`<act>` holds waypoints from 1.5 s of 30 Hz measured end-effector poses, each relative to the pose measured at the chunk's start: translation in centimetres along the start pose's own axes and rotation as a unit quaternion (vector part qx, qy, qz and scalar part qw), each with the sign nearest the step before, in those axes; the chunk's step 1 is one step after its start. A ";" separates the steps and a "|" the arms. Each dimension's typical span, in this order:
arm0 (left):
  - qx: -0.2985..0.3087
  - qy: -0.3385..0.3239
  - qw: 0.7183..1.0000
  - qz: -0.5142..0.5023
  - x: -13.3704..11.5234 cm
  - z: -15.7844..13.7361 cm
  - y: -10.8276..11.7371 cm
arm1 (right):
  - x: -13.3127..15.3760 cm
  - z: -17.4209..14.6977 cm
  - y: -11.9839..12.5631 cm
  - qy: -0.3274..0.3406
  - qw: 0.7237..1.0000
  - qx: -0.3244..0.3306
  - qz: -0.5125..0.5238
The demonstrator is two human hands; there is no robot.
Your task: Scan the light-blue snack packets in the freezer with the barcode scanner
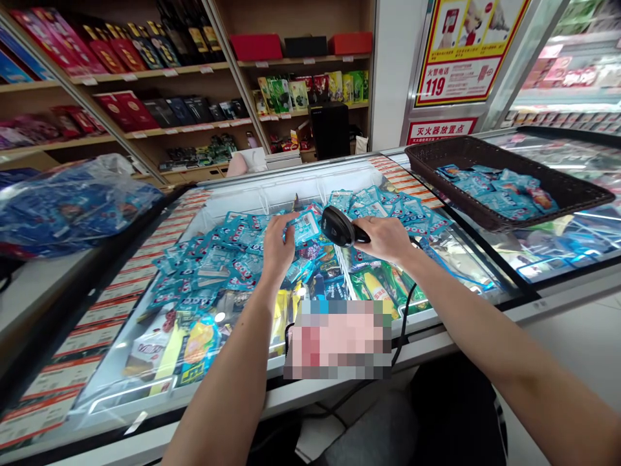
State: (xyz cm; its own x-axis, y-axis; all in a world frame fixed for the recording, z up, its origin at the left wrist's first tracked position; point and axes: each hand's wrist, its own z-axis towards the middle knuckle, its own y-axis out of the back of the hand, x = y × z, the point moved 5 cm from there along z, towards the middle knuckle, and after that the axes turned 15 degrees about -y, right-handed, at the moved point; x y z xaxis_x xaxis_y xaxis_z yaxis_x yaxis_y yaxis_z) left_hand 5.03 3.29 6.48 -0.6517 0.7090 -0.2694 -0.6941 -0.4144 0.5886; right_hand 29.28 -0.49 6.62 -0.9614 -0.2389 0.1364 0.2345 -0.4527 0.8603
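My right hand [385, 238] is wrapped round the handle of a black barcode scanner [338, 226], its head tilted to the left. Opposite it, my left hand [280, 241] grips a small blue snack packet [306, 226] by its left end. A white barcode label on that packet faces the scanner, a short gap away. Loose blue packets [213, 262] of the same look are heaped on the freezer's glass top [123, 346] to the left of my hands. More blue packets [371, 204] lie behind the scanner.
A dark woven basket [514, 155] with blue packets stands at the right. A clear bag of packets [72, 197] sits at the left. The scanner's black cable [407, 310] runs over the freezer's front edge, near a blurred-out object [339, 340]. Stocked shelves [169, 129] stand behind.
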 end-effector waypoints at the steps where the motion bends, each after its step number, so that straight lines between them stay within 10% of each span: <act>1: 0.001 -0.006 1.000 0.000 -0.1 0.1 0.0 | 0.1 0.0 0.0 0.005 1.000 0.000 0.002; 30: 0.024 -0.028 0.999 0.000 -1.3 0.3 -0.4 | 1.0 -0.3 0.8 0.050 0.998 0.032 -0.008; 39: -0.032 0.103 0.969 0.223 0.3 -0.9 2.5 | -0.7 0.3 0.9 -0.046 0.999 0.013 -0.022; 45: 0.137 -0.058 0.975 0.164 -2.3 -0.5 -0.5 | -0.9 0.4 0.6 -0.059 0.997 0.029 -0.029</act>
State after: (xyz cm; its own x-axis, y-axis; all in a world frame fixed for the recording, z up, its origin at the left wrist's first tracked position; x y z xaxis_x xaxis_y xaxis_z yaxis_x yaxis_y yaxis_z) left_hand 6.73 1.55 6.38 -0.7747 0.6307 0.0454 -0.3365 -0.4720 0.8149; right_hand 30.27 -0.25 7.23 -0.9841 -0.1089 0.1404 0.1732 -0.4107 0.8952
